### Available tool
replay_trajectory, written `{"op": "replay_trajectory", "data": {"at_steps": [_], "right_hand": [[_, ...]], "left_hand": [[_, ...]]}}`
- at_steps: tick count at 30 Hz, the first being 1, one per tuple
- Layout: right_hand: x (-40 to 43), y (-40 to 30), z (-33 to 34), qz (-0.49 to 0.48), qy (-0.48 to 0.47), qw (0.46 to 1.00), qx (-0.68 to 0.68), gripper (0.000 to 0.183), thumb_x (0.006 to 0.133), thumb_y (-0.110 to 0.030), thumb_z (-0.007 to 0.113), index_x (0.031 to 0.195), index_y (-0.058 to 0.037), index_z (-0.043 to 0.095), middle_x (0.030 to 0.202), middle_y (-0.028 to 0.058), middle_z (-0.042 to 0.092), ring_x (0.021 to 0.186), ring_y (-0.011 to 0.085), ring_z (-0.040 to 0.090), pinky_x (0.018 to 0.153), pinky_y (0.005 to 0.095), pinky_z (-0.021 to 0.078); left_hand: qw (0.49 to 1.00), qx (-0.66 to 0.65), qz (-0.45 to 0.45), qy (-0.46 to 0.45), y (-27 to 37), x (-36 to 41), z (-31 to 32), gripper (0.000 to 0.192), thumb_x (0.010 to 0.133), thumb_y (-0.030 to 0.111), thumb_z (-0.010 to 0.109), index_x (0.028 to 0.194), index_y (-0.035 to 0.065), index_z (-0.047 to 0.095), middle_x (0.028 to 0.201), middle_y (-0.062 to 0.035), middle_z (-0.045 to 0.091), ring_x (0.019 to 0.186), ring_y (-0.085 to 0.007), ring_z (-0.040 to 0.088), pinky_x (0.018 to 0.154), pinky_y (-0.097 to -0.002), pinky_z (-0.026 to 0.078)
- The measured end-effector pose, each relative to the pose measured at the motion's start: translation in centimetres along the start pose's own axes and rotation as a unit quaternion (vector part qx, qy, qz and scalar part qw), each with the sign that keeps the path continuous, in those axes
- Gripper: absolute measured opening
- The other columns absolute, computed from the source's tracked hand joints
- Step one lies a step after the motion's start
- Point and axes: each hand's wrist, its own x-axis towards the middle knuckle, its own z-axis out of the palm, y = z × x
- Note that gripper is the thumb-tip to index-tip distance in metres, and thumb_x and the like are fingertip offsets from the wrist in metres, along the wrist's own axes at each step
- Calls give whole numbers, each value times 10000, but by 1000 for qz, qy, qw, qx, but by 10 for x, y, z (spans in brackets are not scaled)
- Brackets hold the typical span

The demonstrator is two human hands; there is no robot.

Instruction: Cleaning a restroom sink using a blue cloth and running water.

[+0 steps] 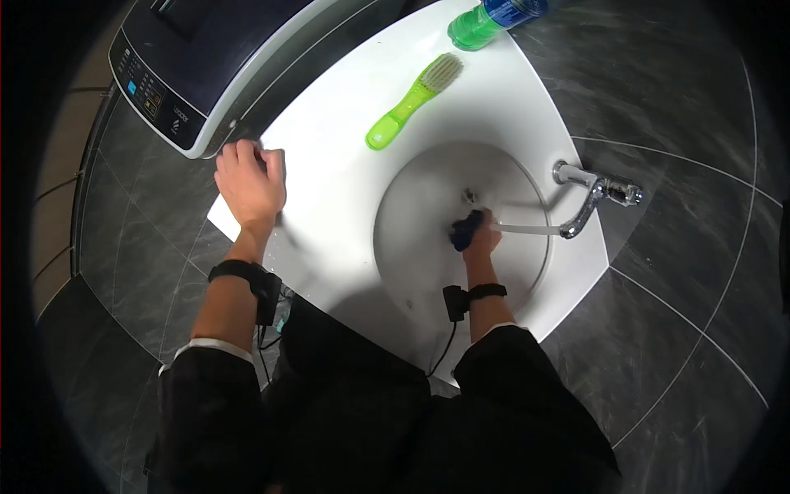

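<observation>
My right hand [483, 242] is down in the round bowl of a white washbasin [327, 179], shut on a dark blue cloth [464, 231]. A stream of water [524, 229] from the chrome tap [580, 222] runs onto that hand. Just beyond the cloth lies the metal drain [470, 196]. My left hand [250, 182] rests on the basin's left edge with its fingers curled together; no object shows in it, though its palm is hidden. Between the hands, farther back on the rim, lies a bright green scrubbing brush [410, 105], bristles towards the far end.
A plastic bottle of green liquid [478, 28] with a blue label is at the basin's far end. To the left, a dark top-loading washing machine [203, 62] with a control panel stands close by my left hand. Dark tiles [673, 204] surround the basin.
</observation>
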Motion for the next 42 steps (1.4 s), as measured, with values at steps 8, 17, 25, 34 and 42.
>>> {"op": "replay_trajectory", "data": {"at_steps": [8,17,25,34,42], "right_hand": [[-16,19,-20,-380,57,758,-527,282,945,-198,463,1143,-67,614,1247,136,577,1219,339,482,1100,557,227],[-8,39,-20,-434,-101,766,-464,214,841,-96,526,1027,-53,624,1095,142,629,1029,334,573,957,486,368],[-9,41,6,-452,37,665,-593,364,734,-365,657,925,-56,641,920,141,641,894,351,601,831,459,402],[-36,0,3,-383,35,919,-85,268,813,-21,531,1069,-25,613,998,212,609,989,381,564,889,443,445],[-23,36,-43,-405,-89,766,-490,421,867,-149,520,1253,17,492,1195,214,540,1103,419,500,986,467,386]], "left_hand": [[1000,6,11,10,-1,5,-1,143,803,190,579,828,53,546,861,-122,550,824,-334,527,731,-445,405],[1000,13,6,-9,4,7,1,145,811,187,563,839,46,549,884,-135,555,851,-344,528,748,-452,404],[1000,1,11,-24,6,10,3,132,806,167,543,841,40,542,887,-135,562,851,-346,518,761,-457,396],[1000,3,15,-11,2,5,3,135,806,177,546,828,45,531,891,-133,563,846,-342,516,767,-453,392],[1000,16,23,-6,0,7,4,143,810,180,546,837,40,541,888,-138,558,846,-348,516,760,-458,394]]}}
